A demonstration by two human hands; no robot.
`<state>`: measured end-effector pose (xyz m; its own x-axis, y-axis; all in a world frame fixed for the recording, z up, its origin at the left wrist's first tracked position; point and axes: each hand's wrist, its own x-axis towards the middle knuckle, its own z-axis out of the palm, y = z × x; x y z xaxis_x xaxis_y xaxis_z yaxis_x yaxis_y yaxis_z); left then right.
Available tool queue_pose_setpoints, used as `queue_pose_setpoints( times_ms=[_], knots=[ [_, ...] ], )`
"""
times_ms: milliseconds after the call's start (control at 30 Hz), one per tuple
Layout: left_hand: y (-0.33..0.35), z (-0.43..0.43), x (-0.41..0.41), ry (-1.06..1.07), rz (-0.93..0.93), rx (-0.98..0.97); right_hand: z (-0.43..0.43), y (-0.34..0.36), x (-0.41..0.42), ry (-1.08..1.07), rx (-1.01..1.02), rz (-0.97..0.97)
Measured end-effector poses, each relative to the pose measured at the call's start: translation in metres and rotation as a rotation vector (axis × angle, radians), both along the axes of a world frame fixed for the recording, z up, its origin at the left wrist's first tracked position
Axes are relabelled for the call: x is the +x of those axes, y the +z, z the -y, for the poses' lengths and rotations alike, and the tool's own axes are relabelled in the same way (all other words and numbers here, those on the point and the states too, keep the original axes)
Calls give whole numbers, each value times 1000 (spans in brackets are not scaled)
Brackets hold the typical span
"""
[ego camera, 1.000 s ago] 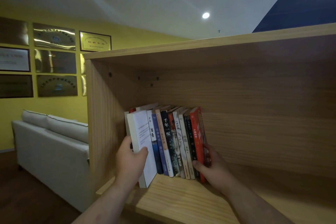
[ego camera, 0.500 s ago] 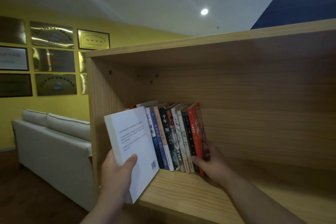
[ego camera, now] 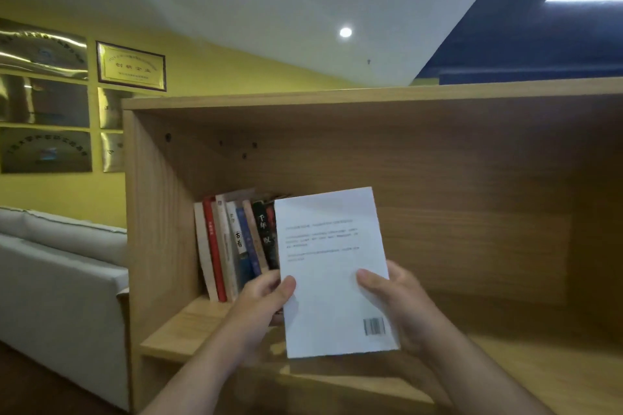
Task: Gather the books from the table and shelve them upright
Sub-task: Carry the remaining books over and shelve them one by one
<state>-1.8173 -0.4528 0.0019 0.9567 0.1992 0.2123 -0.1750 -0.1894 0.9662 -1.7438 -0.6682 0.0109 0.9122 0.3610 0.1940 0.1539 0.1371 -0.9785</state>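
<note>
While left hand and right hand both clamp white book, back cover faces camera, barcode low beside right hand. Left thumb on cover at left edge; right thumb at right edge. Just beyond left hand, row of shelved books stands, slightly leaning, partly hidden by white book. Below both hands, shelf board.

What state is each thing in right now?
white book: held upright in front of the shelf, back cover toward camera
left hand: grips the white book's left edge
right hand: grips its right edge
book row: standing on the shelf, tilted slightly left, partly hidden
shelf: holds the book row at its left end
ceiling light: on
</note>
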Motion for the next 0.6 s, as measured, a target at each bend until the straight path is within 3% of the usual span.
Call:
queue_pose_setpoints(
  times_ms=[100,167,333,600],
  knots=[
    [-16,-25,12,72,-169,853,25,3,3,-273,29,26],
    [-25,-40,15,18,-268,1118,30,6,4,-386,6,85],
    [-40,-47,25,21,-271,1142,-2,-5,23,-572,-150,248],
    [-40,-50,29,14,-273,1170,-70,-26,50,-397,-257,297]
  ],
)
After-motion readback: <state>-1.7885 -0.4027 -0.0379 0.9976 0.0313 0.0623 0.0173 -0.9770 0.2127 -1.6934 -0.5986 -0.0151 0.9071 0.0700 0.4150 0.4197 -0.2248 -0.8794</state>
